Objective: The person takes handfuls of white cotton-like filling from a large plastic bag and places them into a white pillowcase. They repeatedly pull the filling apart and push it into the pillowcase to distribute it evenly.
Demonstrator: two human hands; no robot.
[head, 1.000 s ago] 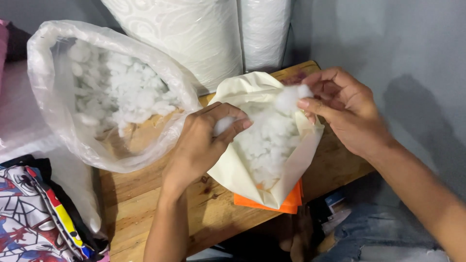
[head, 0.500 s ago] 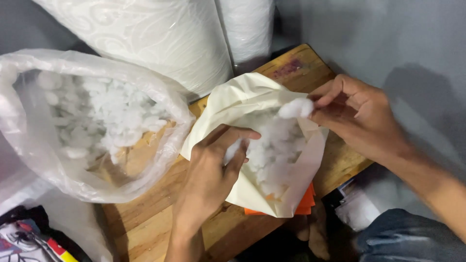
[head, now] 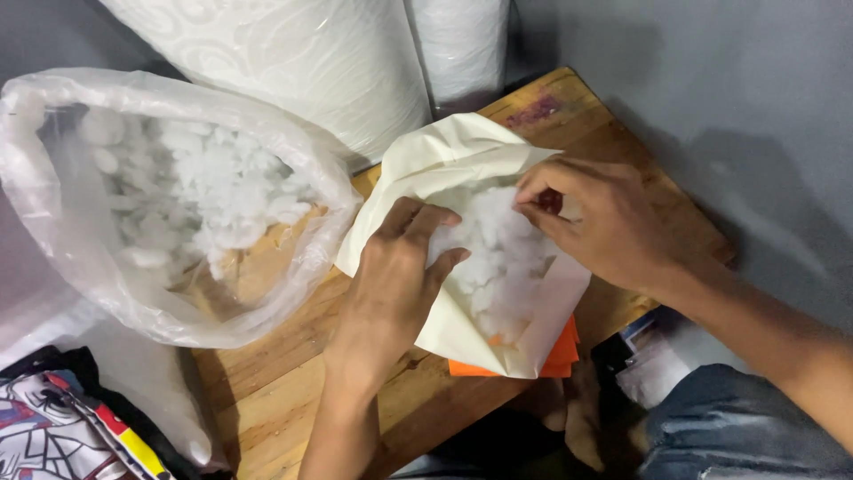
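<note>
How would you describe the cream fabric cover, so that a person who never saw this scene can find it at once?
Start at the wooden table. The cream fabric cover lies on its right half, between the left hand and right hand. Unlike the clear plastic bag on the left, it is opaque, with white stuffing showing and an orange piece beneath it.

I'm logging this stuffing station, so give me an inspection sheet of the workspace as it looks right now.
Surface: wooden table, worn planks.
Job's things: cream fabric cover part filled with white stuffing; clear plastic bag of the same stuffing beside it.
Clutter: orange piece under the cover; patterned cloth at lower left.
Hands: left hand presses into the stuffing; right hand pinches the cover's edge.
Cables: nothing seen.
Surroundings: white rolls behind, grey wall.
</note>
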